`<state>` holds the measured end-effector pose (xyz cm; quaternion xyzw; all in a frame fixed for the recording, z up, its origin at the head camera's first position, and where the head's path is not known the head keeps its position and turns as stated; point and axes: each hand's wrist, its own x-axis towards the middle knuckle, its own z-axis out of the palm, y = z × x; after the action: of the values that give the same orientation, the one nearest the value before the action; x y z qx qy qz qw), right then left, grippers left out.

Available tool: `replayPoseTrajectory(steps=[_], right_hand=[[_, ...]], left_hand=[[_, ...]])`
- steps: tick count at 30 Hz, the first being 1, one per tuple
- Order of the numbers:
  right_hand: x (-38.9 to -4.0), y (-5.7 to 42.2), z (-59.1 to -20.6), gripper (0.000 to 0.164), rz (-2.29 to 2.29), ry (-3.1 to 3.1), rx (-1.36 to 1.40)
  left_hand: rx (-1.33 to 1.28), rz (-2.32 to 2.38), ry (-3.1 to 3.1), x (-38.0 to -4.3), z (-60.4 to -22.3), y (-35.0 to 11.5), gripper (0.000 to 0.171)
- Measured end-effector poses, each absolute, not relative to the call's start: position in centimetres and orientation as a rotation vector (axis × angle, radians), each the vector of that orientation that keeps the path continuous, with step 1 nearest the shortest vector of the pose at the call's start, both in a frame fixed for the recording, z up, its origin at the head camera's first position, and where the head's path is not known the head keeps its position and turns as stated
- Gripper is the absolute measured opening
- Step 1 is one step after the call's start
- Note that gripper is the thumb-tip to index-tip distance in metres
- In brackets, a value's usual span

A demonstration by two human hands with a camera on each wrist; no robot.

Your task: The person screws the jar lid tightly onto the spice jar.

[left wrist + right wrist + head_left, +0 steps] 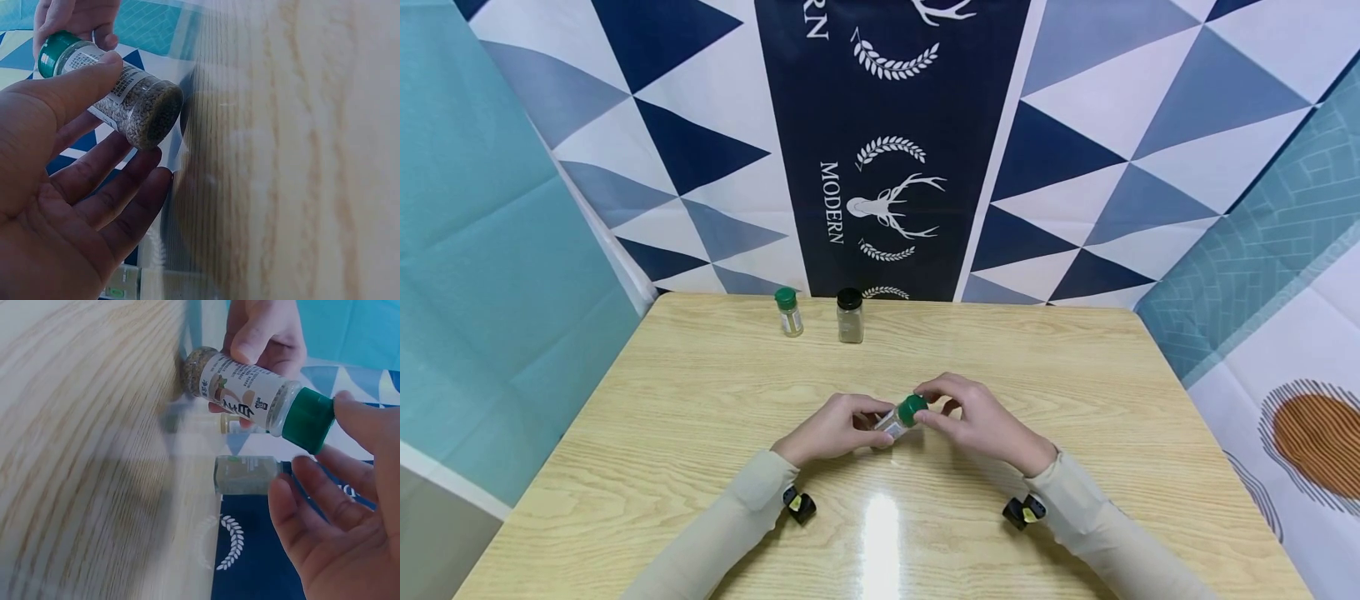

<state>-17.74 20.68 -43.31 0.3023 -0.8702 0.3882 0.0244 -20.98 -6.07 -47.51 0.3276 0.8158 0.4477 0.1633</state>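
A clear seed-filled spice jar [891,426] with a white label and green cap [913,409] is held tilted just above the table, between both hands. My left hand [837,426] grips its body near the base, thumb [94,84] over the label and fingers beneath. At the other end, my right hand [976,421] holds the cap between thumb and fingertips. In the right wrist view, dark characters show on the jar's label [240,387]. Small tan seeds [140,112] fill the jar's lower part in the left wrist view.
Near the back edge of the wooden table [700,400] stand a smaller-looking green-capped jar [791,320] and a black-capped jar [850,322]. Patterned cloth [887,125] hangs behind, with more cloth at both sides. Each wrist wears a small black camera.
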Motion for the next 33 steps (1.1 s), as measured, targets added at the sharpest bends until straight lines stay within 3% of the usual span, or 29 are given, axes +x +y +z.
replayPoseTrajectory(steps=[6,12,33], right_hand=[[-17.69,20.66,-42.89,0.040,1.286,-2.662,0.946],[-17.55,20.47,-42.76,0.048,1.329,-2.619,1.130],[-17.42,20.46,-42.65,0.038,1.207,-2.718,0.996]], left_hand=[[0.927,1.284,2.323,-20.95,-47.52,-6.13,0.045],[0.919,1.270,2.333,-20.91,-47.36,-6.14,0.045],[0.922,1.289,2.310,-20.90,-47.35,-6.15,0.045]])
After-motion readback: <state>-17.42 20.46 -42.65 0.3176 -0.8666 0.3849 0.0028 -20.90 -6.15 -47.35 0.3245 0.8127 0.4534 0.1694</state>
